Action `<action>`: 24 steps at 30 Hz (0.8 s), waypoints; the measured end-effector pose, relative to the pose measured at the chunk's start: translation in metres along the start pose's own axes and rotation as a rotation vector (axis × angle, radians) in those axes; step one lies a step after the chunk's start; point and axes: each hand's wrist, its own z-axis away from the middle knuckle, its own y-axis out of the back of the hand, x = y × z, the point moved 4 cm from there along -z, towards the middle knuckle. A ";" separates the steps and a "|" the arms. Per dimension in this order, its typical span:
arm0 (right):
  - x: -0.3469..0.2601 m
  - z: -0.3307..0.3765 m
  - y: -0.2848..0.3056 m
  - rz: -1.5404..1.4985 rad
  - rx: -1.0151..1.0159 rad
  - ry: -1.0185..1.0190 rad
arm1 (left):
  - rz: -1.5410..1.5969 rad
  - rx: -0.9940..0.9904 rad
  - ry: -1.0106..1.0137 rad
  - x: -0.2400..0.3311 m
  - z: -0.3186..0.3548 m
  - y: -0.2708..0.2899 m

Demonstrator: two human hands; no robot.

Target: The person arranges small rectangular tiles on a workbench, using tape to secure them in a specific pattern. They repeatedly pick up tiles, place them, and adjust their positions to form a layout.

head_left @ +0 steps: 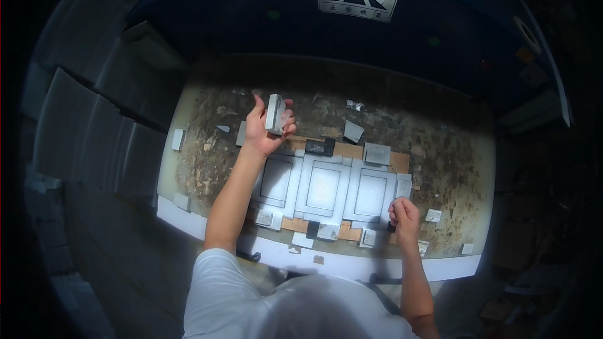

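My left hand (255,130) is raised over the far left part of the worn tabletop, its fingers wrapped round a small grey-white block (274,113). Below and to the right of it lies a white panel (299,182) with three framed rectangles pressed into it. At the panel's right end my right hand (406,213) is closed, fingertips together; whatever they hold, if anything, is hidden. A light block (404,183) sits just beyond that hand. Around the panel are another light block (377,152), a black block (321,146) and brown cardboard strips (347,150).
Loose light scraps, such as a pale piece (353,131), lie scattered on the tabletop (449,169). A dark blue machine front (251,19) with a metal plate (357,0) rises behind. Stacked grey sheets (81,132) stand at the left. A white strip (449,268) edges the table's near side.
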 end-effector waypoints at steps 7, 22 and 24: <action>-0.087 -0.066 -0.135 0.004 -0.254 0.165 | 0.345 -0.361 0.084 -0.039 0.067 -0.042; -0.107 -0.069 -0.303 0.600 -0.266 0.610 | -0.029 -0.020 -0.203 -0.017 0.123 0.015; -0.110 -0.076 -0.309 0.670 -0.308 0.680 | -0.081 -0.094 -0.207 -0.019 0.122 0.024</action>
